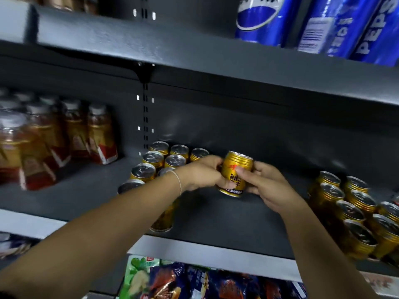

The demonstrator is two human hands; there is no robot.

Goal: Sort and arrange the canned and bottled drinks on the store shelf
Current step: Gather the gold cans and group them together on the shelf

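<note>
- Gold aluminium Red Bull can (pixel 236 173), tilted, mid-shelf above dark grey metal shelf (pixel 216 214).
- Left hand (pixel 201 173) grips it at 9 o'clock; right hand (pixel 262 180) pinches at 3 o'clock.
- More gold cans (pixel 159 160) at 9 o'clock.

Our left hand (pixel 203 174) and right hand (pixel 266 185) hold a Red Bull can (pixel 236 169) at the middle shelf (pixel 226 221), between the left can group (pixel 151 167) and the right can group (pixel 354 214). Bottles (pixel 73 134) stand far left, Pepsi cans (pixel 336 24) above, snack packets (pixel 172 279) below.
</note>
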